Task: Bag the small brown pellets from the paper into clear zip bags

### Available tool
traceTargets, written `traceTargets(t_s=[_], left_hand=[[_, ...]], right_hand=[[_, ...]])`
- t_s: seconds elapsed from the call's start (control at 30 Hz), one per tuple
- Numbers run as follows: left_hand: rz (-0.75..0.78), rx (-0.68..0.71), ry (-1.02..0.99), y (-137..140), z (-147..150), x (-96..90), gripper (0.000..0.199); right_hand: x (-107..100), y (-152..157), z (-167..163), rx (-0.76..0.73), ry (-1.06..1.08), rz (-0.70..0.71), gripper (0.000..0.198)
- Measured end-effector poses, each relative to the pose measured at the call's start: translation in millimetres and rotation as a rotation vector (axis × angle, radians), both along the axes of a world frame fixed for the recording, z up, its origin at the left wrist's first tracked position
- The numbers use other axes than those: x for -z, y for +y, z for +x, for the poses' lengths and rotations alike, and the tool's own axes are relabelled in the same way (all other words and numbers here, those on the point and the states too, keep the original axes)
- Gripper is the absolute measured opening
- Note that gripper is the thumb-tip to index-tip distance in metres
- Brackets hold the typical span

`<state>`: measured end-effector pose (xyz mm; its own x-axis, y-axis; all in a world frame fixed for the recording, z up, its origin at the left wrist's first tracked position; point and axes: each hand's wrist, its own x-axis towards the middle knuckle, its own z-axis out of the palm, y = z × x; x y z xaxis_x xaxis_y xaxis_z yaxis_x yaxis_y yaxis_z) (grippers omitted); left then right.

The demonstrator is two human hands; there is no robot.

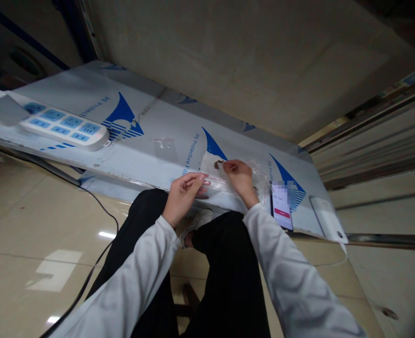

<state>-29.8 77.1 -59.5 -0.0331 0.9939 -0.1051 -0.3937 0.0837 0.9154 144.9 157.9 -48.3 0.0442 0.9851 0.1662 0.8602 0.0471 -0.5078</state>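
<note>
My left hand [184, 195] is closed, its thumb and finger pinching the edge of a small clear zip bag [215, 180] with a reddish seal line. Close by on the right, my right hand [239, 177] is also closed. Its fingertips hold a small dark brown item [218, 164], thin and curved like a bit of chain; its exact kind is too small to tell. The item is above the bag and a whitish sheet or clear plastic. More clear plastic lies under and beside my right hand, with a small shiny piece near the wrist.
Another small zip bag [165, 149] lies flat on the film-covered bench [137, 162]. To the left is a power strip [64, 123]. A phone [281, 206] and a white power bank-like device [327, 218] with a cable are at right. A black cable [103, 204] hangs at left.
</note>
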Motion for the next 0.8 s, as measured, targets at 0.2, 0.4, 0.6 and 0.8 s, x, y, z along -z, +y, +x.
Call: traceTargets(t_s=[0.2, 0.4, 0.6, 0.8], left_hand=[[0.093, 0.038, 0.03, -1, 2, -3.5, 0.032], [0.149, 0.021, 0.064, -6, 4, -5.4, 0.03], [0.184, 0.027, 0.071, -9, 7, -4.6, 0.029], [0.175, -0.009, 0.045, -10, 6, -6.2, 0.031]], right_hand=[[-61, -47, 1, -0.39, 0.314, -0.067, 0.018], [-88, -61, -3, -0.608, -0.036, 0.004, 0.009], [-91, -61, -8, -0.769, -0.162, 0.031, 0.016], [-76, -71, -6, -0.664, 0.107, -0.039, 0.018]])
